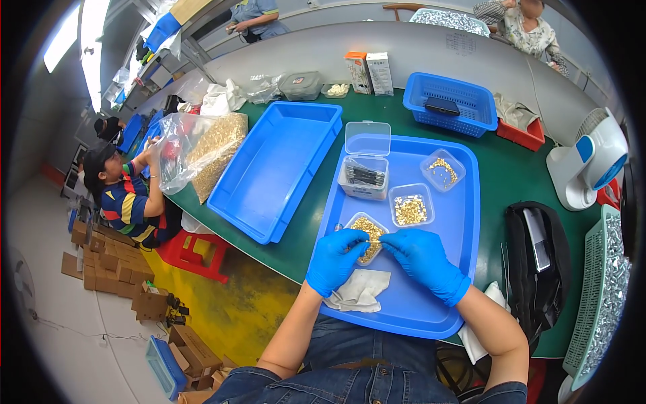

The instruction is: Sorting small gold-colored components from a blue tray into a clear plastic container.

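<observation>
green tabletop (515, 168) — right hand (425, 261) over gold pieces (364, 225), bare tray edge (474, 225) beside

Blue-gloved fingers (350, 238) partly hide a clear, square plastic tub (364, 214); anything pinched is too small to tell. The top edge crops a blue-shirted co-worker (258, 9).
</observation>
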Tool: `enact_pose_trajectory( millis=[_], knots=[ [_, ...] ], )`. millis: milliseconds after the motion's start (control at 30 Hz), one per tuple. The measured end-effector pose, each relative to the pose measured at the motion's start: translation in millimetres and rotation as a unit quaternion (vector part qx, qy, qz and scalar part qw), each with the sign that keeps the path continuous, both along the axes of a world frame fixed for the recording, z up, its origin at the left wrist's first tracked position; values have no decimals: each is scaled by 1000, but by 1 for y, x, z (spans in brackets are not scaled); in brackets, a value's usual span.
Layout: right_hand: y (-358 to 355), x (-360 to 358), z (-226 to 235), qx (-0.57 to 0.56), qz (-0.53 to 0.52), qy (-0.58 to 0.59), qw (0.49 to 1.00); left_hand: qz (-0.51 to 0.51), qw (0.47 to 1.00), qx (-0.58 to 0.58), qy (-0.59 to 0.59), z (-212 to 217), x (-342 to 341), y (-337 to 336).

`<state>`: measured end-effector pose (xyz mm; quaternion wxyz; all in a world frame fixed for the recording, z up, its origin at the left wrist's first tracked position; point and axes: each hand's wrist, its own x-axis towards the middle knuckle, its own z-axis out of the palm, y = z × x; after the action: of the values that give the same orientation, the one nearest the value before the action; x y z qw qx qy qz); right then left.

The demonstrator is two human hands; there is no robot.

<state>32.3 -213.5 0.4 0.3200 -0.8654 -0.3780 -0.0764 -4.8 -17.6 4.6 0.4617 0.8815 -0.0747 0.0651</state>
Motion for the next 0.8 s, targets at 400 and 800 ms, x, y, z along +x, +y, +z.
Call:
enact_pose_trajectory(
  millis=[400, 800],
  knots=[
    [4, -1, 0, 132, -7, 101, 986, 24, 907, -395, 147, 9, 4, 6],
    [6, -4, 1, 104, -10, 41, 994, 32, 915, -377, 140, 5, 2, 5]
  ],
)
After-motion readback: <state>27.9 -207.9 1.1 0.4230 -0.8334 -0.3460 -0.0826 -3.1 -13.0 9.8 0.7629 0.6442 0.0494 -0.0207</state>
